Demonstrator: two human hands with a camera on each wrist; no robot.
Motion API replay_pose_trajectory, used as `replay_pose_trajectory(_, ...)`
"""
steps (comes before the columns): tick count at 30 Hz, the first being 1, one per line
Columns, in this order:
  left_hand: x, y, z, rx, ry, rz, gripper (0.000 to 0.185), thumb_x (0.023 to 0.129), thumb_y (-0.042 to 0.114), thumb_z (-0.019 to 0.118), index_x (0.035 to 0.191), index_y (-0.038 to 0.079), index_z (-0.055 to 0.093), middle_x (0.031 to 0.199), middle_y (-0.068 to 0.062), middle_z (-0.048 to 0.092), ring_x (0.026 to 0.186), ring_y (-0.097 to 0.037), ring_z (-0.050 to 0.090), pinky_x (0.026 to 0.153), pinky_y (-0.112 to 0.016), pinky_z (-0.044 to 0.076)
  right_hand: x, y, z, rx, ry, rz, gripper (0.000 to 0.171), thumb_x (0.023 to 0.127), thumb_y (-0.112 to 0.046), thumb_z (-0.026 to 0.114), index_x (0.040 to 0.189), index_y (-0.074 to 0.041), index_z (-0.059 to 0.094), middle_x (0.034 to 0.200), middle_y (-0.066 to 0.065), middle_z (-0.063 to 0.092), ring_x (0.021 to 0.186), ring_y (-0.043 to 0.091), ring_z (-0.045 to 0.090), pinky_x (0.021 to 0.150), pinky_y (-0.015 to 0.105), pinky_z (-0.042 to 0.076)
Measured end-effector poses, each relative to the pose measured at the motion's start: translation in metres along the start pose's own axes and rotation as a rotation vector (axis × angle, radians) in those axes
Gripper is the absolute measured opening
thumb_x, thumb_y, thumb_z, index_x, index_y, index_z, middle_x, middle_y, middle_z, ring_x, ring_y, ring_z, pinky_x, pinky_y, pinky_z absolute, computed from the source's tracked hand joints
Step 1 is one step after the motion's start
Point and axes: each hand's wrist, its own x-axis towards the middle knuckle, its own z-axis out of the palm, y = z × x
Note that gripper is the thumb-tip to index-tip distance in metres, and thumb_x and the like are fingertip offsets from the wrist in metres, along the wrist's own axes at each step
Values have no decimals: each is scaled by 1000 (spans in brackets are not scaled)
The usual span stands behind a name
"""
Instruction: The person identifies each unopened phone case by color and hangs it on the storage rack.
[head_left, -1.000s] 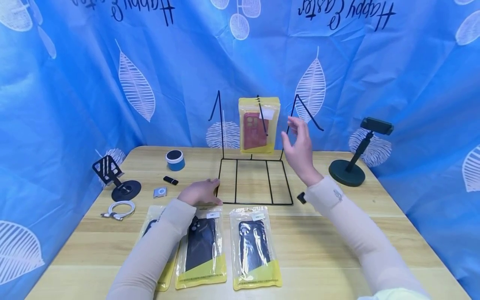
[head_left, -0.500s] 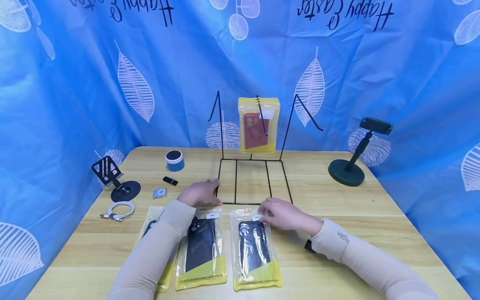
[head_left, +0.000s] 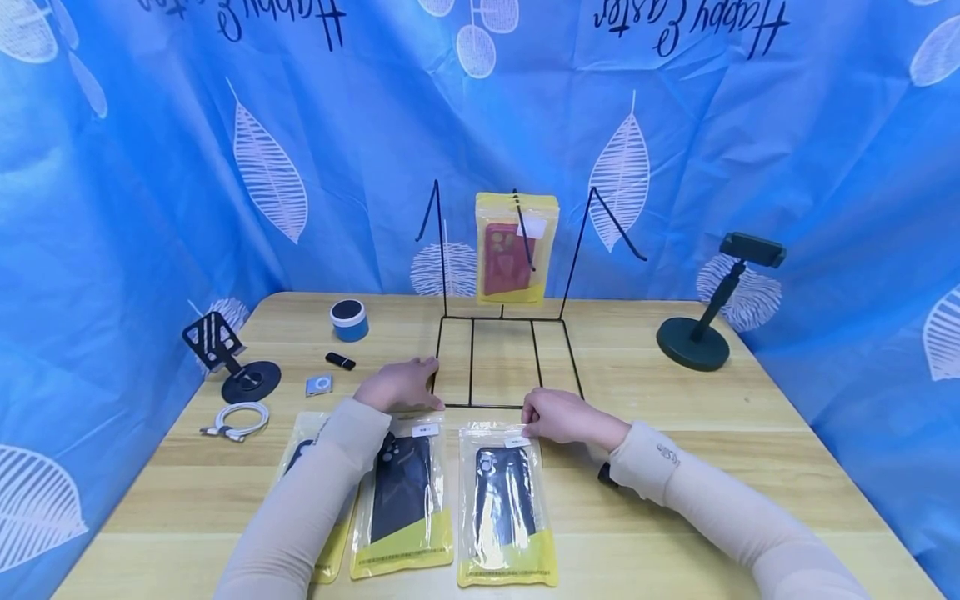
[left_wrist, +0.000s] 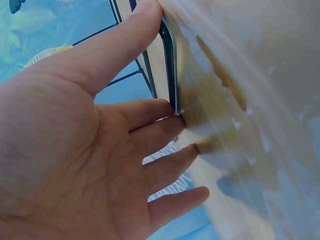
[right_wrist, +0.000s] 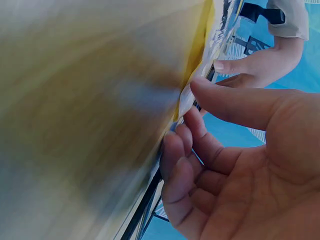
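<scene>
My right hand (head_left: 558,417) pinches the top edge of the rightmost yellow-and-clear packet holding a dark phone case (head_left: 506,508). In the right wrist view the thumb lies over that packet's edge (right_wrist: 186,100) and the fingers curl beneath it. My left hand (head_left: 401,385) rests flat with straight fingers on the front left corner of the black wire rack (head_left: 510,362); its wire (left_wrist: 169,55) runs between thumb and fingers. A packet with a red case (head_left: 516,250) hangs on the rack's middle hook.
A second dark-case packet (head_left: 405,500) lies left of the pinched one, a third (head_left: 303,450) partly under my left arm. At the left are a blue roll (head_left: 350,320), USB stick (head_left: 341,361), white cable (head_left: 240,418) and black stand (head_left: 225,354). A phone holder (head_left: 705,333) stands right.
My right hand came down from beside the rack's right hook to the rightmost packet and took hold of its top edge; the packet shifted slightly toward me. The left hand stayed put.
</scene>
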Motion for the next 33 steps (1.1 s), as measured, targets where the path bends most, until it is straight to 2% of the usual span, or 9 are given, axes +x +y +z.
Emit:
replay_pose_trajectory(4, 0, 1, -2, 5, 2, 3, 90, 89, 42, 72, 157, 6, 25, 165, -13, 20, 152, -37, 20, 121, -58, 23, 3, 3, 0, 10, -4, 5, 15, 85, -28, 77, 79, -23, 65, 80, -11, 59, 72, 7, 53, 69, 30, 47)
replay_pose_trajectory(7, -1, 2, -1, -2, 1, 0, 90, 89, 42, 72, 157, 7, 25, 165, -14, 20, 152, -38, 20, 121, -58, 23, 1, 9, 0, 66, 2, 5, 14, 87, -28, 75, 81, -22, 64, 80, -11, 60, 74, 8, 53, 72, 31, 47)
replay_pose_trajectory(13, -2, 4, 0, -13, -7, -9, 90, 89, 41, 73, 157, 7, 26, 165, -14, 20, 152, -38, 20, 121, -58, 24, -13, 20, -16, 342, 48, -61, 9, 91, -19, 70, 88, -17, 62, 87, -6, 69, 82, 10, 63, 79, 33, 54)
replay_pose_trajectory(18, -3, 4, 0, -10, -5, -15, 89, 89, 42, 72, 157, 8, 26, 165, -13, 21, 152, -37, 20, 121, -57, 24, -33, 22, -45, 599, 173, -170, 10, 94, -10, 66, 102, -5, 61, 97, 8, 71, 88, 13, 68, 78, 31, 59)
replay_pose_trajectory(21, -3, 3, -1, -13, -3, -20, 89, 89, 42, 72, 157, 8, 26, 165, -13, 21, 152, -37, 20, 121, -57, 24, -46, 22, -62, 713, 284, -216, 17, 96, -8, 63, 111, 1, 59, 96, 7, 69, 82, 11, 67, 70, 27, 59)
replay_pose_trajectory(24, -3, 3, -1, -11, -4, -19, 89, 90, 42, 72, 157, 8, 25, 165, -13, 21, 152, -37, 20, 121, -57, 24, -60, 23, -77, 755, 436, -269, 15, 97, -3, 60, 109, 5, 60, 92, -2, 69, 73, 8, 65, 64, 24, 57)
replay_pose_trajectory(29, -3, 2, 0, -8, -3, -11, 89, 90, 42, 71, 158, 8, 25, 165, -13, 21, 152, -37, 20, 121, -57, 24, -75, 28, -102, 691, 773, -354, 9, 95, 6, 58, 103, 8, 61, 90, -13, 67, 65, 7, 56, 56, 16, 49)
replay_pose_trajectory(31, -3, 2, 0, -8, 0, -9, 88, 90, 42, 71, 158, 8, 25, 165, -13, 21, 152, -37, 20, 121, -57, 24, -77, 32, -113, 725, 911, -386, 10, 94, 8, 58, 103, 10, 61, 92, -10, 67, 66, 8, 56, 56, 14, 47)
replay_pose_trajectory(33, -3, 2, -1, -8, 7, -7, 89, 90, 42, 72, 157, 7, 25, 165, -14, 21, 151, -37, 21, 121, -57, 25, -77, 37, -124, 806, 1035, -424, 10, 94, 8, 58, 104, 11, 61, 95, -6, 68, 73, 8, 59, 62, 13, 50)
